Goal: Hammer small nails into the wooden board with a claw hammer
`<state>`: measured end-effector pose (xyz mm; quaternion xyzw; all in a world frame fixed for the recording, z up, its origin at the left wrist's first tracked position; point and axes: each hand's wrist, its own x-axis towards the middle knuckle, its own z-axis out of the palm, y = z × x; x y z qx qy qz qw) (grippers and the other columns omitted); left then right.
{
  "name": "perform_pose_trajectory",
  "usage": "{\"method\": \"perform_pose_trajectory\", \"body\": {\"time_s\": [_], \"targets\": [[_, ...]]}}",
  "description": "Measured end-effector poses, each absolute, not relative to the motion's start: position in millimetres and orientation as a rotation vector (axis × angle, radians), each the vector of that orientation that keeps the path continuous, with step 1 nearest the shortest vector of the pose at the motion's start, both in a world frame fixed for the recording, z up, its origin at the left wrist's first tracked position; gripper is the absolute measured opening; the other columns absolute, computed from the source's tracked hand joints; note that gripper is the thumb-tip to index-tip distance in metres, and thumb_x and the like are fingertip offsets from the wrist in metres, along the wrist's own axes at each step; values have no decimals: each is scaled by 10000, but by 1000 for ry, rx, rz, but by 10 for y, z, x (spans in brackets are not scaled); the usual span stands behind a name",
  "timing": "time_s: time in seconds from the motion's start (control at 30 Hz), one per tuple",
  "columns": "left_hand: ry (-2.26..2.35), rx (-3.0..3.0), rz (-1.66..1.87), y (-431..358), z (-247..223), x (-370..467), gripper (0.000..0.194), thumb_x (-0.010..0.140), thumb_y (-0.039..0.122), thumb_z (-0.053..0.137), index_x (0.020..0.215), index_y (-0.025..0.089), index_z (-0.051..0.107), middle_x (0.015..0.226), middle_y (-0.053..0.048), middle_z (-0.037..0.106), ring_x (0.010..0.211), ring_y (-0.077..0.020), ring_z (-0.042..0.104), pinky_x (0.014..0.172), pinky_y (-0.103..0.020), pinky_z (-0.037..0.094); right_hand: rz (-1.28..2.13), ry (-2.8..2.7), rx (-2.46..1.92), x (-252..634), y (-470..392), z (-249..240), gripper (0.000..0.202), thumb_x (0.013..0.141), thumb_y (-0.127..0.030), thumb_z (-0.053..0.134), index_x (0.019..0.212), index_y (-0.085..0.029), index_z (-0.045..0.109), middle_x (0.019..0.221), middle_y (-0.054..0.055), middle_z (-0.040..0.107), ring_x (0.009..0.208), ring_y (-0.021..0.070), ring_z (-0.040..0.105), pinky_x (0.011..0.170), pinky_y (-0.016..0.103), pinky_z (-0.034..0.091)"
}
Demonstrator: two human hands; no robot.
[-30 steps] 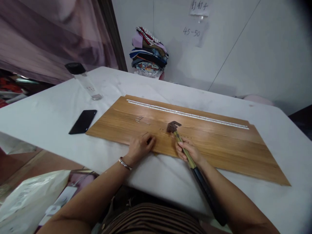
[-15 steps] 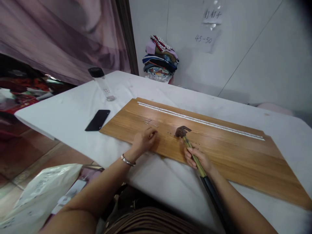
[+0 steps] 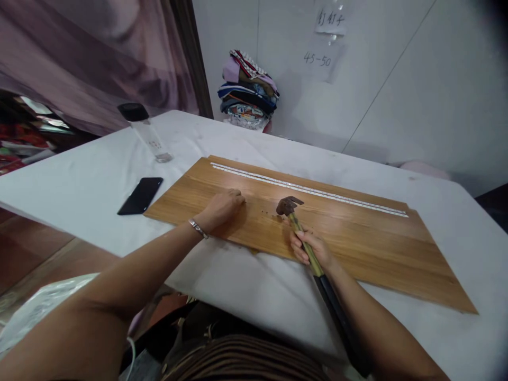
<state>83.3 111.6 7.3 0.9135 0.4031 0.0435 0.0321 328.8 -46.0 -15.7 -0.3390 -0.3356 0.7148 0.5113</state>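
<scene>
My right hand [image 3: 311,248] is wrapped round the yellowish upper handle of a claw hammer [image 3: 309,243]. Its rusty head is above the wooden board [image 3: 381,248], and the black grip runs back along my forearm. On the board's left part rests my left hand [image 3: 226,207], its fingers curled down and closed. Whatever lies under or between those fingers is hidden; the loose nails seen there earlier are covered. Several small dark points stick up from the board or mark it between my hands. Two white measuring strips [image 3: 309,189] run along its far side.
The board lies on a white-covered table [image 3: 190,132]. To its left are a black phone [image 3: 141,196] and a clear bottle with a black lid [image 3: 148,135]. Folded clothes [image 3: 250,90] are stacked by the wall, which bears paper notes [image 3: 317,57].
My left hand has moved forward and left across the board, over the spot where the loose nails lay. My right hand still holds the hammer in much the same place. The view has shifted slightly.
</scene>
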Motion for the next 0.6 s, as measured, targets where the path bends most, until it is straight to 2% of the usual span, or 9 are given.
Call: {"method": "perform_pose_trajectory", "body": {"time_s": [0.27, 0.47, 0.6], "targets": [[1210, 2776, 36, 1297, 138, 872, 220, 815, 145, 510, 747, 177, 717, 856, -109, 710, 821, -223, 656, 780, -311, 473, 1699, -843, -865, 3261, -466, -177, 382, 786, -363, 681, 1098, -179, 559, 586, -92, 496, 297, 37, 346, 271, 176, 251], [1249, 2836, -315, 1252, 303, 958, 292, 843, 183, 465, 897, 153, 750, 999, -139, 728, 899, -235, 670, 792, -315, 481, 1699, -827, -844, 3255, -478, -177, 351, 775, -364, 692, 1044, -180, 561, 583, -91, 498, 297, 35, 341, 270, 178, 246], [1259, 2856, -413, 1253, 330, 1009, 320, 854, 187, 445, 943, 122, 745, 1007, -157, 728, 930, -255, 669, 781, -323, 485, 1707, -814, -860, 3250, -495, -173, 362, 751, -361, 713, 1024, -175, 565, 566, -92, 503, 288, 39, 343, 262, 181, 248]]}}
